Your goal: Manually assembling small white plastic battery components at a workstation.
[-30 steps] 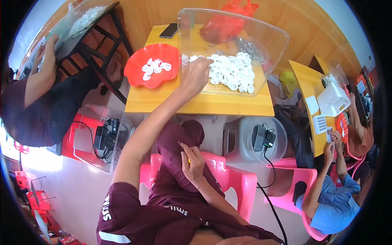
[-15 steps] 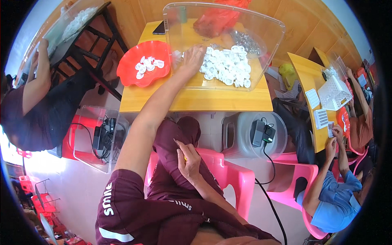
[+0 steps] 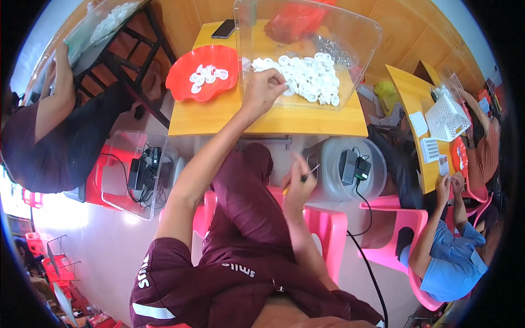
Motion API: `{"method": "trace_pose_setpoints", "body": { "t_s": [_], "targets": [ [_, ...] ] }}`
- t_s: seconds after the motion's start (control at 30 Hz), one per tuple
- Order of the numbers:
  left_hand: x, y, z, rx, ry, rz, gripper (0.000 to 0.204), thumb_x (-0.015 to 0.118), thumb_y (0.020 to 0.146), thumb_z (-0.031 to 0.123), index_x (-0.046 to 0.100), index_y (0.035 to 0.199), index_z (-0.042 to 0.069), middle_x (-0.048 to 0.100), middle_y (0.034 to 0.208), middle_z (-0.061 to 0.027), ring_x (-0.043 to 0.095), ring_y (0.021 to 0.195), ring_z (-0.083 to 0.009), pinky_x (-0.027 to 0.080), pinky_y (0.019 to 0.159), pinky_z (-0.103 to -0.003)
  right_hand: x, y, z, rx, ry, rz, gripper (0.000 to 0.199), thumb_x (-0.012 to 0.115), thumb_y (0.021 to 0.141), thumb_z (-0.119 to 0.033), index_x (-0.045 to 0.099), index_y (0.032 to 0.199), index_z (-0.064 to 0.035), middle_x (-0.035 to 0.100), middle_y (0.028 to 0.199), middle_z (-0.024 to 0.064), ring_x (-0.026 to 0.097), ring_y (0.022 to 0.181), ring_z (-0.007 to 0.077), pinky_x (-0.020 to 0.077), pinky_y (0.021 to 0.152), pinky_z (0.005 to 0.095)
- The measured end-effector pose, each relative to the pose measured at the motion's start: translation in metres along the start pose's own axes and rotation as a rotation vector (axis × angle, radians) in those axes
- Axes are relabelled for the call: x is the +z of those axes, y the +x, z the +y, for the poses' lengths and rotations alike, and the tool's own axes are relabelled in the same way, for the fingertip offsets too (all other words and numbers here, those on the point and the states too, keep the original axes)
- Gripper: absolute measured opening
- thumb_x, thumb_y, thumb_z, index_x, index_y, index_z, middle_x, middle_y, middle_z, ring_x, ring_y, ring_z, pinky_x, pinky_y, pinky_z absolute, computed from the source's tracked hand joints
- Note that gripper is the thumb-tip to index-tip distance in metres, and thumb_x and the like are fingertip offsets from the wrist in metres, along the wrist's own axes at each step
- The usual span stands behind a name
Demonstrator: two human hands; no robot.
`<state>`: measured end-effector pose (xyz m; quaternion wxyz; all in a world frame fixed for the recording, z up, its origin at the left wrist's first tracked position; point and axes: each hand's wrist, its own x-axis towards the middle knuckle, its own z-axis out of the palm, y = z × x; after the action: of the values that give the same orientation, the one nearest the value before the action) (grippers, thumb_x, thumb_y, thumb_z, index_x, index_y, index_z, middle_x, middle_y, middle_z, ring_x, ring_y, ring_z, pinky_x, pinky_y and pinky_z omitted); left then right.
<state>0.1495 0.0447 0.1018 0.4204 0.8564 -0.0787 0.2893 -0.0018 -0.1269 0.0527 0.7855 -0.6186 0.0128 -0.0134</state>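
Thumb and fingers of my left hand (image 3: 263, 94) are pinched on a small white plastic piece (image 3: 289, 89), at the near side of a heap of similar white pieces (image 3: 311, 76). The heap lies inside a clear plastic tub (image 3: 373, 44) tipped on its side on the yellow table. Above my lap, my right hand (image 3: 298, 188) is closed around a screwdriver (image 3: 311, 173); its thin metal shaft points up to the right, and a bit of yellow handle shows. Left of the tub, a red scalloped dish (image 3: 183, 68) holds several white pieces.
Small metal parts (image 3: 333, 50) and a red plastic bag (image 3: 292, 24) lie behind the heap. A phone (image 3: 223, 29) rests at the table's far left. Below the table edge (image 3: 268, 129) stands a clear round bin (image 3: 377, 175) with black adapters. Co-workers sit on both sides.
My left hand has come out from the heap toward me with a white piece. My right hand has risen and moved right, and the screwdriver's tip has swung from upper left to upper right.
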Motion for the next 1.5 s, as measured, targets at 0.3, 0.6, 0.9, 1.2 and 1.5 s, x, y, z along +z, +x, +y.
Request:
{"method": "trace_pose_setpoints", "body": {
  "t_s": [0.3,0.6,0.9,1.2,1.5],
  "targets": [
    [-0.042,-0.100,0.098,-0.436,-0.846,-0.231,0.013,0.069,0.079,0.006,0.060,0.084,0.000,0.063,0.077,-0.0032,0.060,0.070,-0.0075,0.049,0.063,-0.020,0.013,0.003,-0.062,-0.180,-0.052,-0.210,0.029,0.053,0.092,-0.011,0.056,0.120,-0.0014,0.056,0.086,0.0040,0.051,0.054,0.0049,0.0377,0.042,0.0171],
    [-0.220,-0.036,0.221,0.080,-0.073,-0.114,0.028,0.047,0.091,0.023,0.062,0.106,0.005,0.065,0.089,-0.0089,0.062,0.087,-0.0123,0.052,0.066,-0.025,0.001,-0.021,-0.084,-0.321,0.143,-0.137,0.028,0.054,0.092,-0.015,0.058,0.115,0.0010,0.060,0.078,0.0055,0.050,0.048,0.0068,0.0364,0.043,0.0191],
    [-0.218,-0.059,0.262,-0.323,-0.751,-0.311,0.032,0.045,0.091,0.022,0.058,0.113,0.004,0.063,0.094,-0.0117,0.062,0.083,-0.0105,0.050,0.059,-0.023,0.015,-0.044,-0.066,-0.201,0.068,-0.276,0.027,0.055,0.091,-0.017,0.061,0.113,-0.0020,0.061,0.076,0.0035,0.047,0.046,0.0028,0.0353,0.042,0.0158],
    [-0.204,-0.081,0.288,-0.238,-0.841,-0.255,0.031,0.045,0.091,0.022,0.058,0.113,0.003,0.063,0.096,-0.0110,0.061,0.084,-0.0113,0.050,0.063,-0.024,0.008,-0.057,-0.066,-0.249,0.011,-0.326,0.024,0.053,0.091,-0.012,0.062,0.111,-0.0021,0.060,0.079,0.0040,0.048,0.048,0.0035,0.0357,0.042,0.0165],
    [-0.180,-0.089,0.273,-0.286,-1.005,-0.201,0.031,0.045,0.091,0.022,0.058,0.112,0.003,0.063,0.097,-0.0103,0.061,0.085,-0.0122,0.049,0.066,-0.025,0.009,-0.043,-0.062,-0.238,-0.051,-0.290,0.026,0.052,0.090,-0.011,0.062,0.111,-0.0014,0.059,0.070,0.0023,0.047,0.047,0.0037,0.0362,0.041,0.0172]
  ]
}}
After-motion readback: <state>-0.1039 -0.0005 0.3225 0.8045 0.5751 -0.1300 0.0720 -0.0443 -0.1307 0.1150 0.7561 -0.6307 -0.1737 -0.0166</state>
